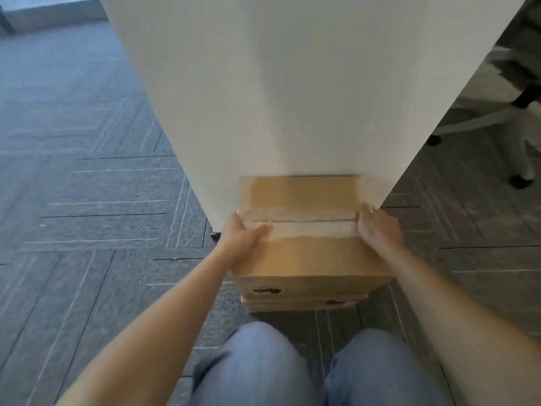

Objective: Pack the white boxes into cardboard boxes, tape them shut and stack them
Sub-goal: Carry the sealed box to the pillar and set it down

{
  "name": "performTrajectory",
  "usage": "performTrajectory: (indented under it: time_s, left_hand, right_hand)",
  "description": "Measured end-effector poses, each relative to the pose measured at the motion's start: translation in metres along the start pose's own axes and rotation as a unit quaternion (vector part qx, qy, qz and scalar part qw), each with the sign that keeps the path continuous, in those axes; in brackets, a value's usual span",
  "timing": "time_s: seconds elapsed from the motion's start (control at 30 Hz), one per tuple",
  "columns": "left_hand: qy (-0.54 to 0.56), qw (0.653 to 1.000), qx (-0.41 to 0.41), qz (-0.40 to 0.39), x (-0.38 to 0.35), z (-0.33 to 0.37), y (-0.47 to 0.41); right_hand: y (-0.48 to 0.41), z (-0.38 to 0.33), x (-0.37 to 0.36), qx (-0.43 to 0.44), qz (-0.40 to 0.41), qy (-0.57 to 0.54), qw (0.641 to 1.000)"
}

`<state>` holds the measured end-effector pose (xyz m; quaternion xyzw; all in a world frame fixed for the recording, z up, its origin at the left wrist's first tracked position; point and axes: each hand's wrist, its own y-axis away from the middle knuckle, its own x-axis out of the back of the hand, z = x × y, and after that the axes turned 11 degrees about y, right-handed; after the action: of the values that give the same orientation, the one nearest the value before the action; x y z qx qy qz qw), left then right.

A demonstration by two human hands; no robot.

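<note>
A taped cardboard box (307, 256) sits on top of another cardboard box (304, 303) on the carpet, against a white panel. Clear tape (310, 227) runs across its top seam. My left hand (243, 232) grips the box's left edge, thumb lying on the tape. My right hand (376, 227) holds the right edge, fingers curled over the side. No white boxes are in view.
The white panel (292, 83) rises straight behind the stack. Grey patterned carpet (87, 200) spreads to the left. An office chair base (503, 118) with castors stands at the right. My knees in blue jeans (263, 370) are just in front of the stack.
</note>
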<state>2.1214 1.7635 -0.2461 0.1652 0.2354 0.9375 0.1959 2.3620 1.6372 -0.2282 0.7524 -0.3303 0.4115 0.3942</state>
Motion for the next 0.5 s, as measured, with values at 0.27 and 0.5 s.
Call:
performTrajectory:
  time_s: [0.27, 0.5]
  left_hand:
    - [-0.005, 0.999, -0.030, 0.040, -0.009, -0.016, -0.015]
    - [0.025, 0.998, -0.051, 0.035, -0.009, -0.018, -0.008]
  right_hand:
    - [-0.013, 0.010, -0.015, 0.053, 0.049, 0.012, 0.997]
    - [-0.018, 0.031, -0.018, 0.019, 0.027, -0.126, 0.991]
